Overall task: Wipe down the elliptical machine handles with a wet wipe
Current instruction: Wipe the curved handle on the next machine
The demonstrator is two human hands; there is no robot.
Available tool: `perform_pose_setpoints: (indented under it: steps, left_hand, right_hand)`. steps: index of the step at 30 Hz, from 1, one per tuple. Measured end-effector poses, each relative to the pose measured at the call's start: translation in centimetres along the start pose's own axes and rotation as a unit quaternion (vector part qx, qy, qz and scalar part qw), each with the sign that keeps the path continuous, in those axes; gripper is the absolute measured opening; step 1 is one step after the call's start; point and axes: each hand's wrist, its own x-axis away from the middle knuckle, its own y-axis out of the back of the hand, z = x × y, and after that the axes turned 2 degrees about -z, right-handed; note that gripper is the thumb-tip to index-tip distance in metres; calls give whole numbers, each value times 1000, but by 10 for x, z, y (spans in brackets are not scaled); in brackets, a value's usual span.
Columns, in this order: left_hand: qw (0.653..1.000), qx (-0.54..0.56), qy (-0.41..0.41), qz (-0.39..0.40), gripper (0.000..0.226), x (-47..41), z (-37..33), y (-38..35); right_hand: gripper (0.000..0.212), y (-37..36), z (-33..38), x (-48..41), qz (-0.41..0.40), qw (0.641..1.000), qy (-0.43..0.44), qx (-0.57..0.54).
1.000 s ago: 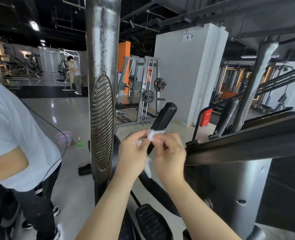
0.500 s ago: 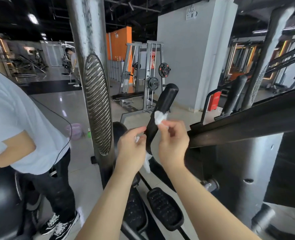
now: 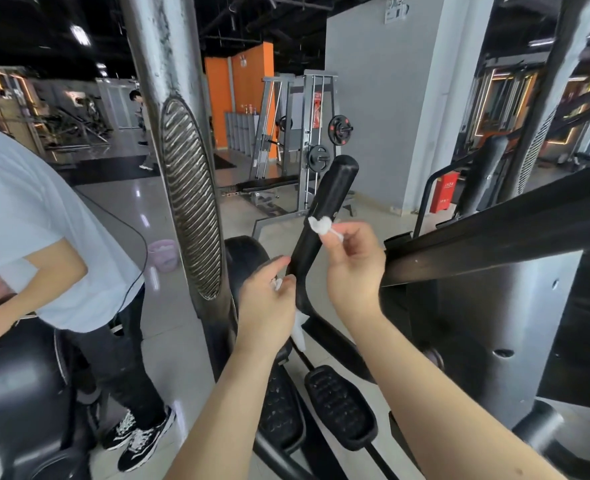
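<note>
Joined on the wipe (image 3: 319, 226) a second earlier, the hands are now parted: the right hand (image 3: 352, 268) is raised to the handle (image 3: 328, 202), the left hand (image 3: 265, 306) lowered beside it.

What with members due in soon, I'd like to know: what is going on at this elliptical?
A person is wiping the elliptical's black handle. Their right hand pinches a wadded wet wipe at the handle's middle. The left hand grips a second white piece lower down, by the handle's bend. Another person in a white T-shirt stands at the left.
</note>
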Motion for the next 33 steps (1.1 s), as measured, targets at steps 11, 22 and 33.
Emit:
perform_pose_setpoints:
  steps: [11, 22, 33]
  left_hand:
    - [997, 38, 72, -1, 35, 14, 10, 0]
    - [993, 98, 72, 2, 38, 21, 31, -3]
    - [984, 146, 102, -9, 37, 27, 33, 0]
  right_hand:
    - [14, -2, 22, 0, -4, 995, -4, 103]
    - [10, -10, -10, 33, 55, 967, 81, 233]
    - [17, 18, 2, 19, 197, 908, 6, 369]
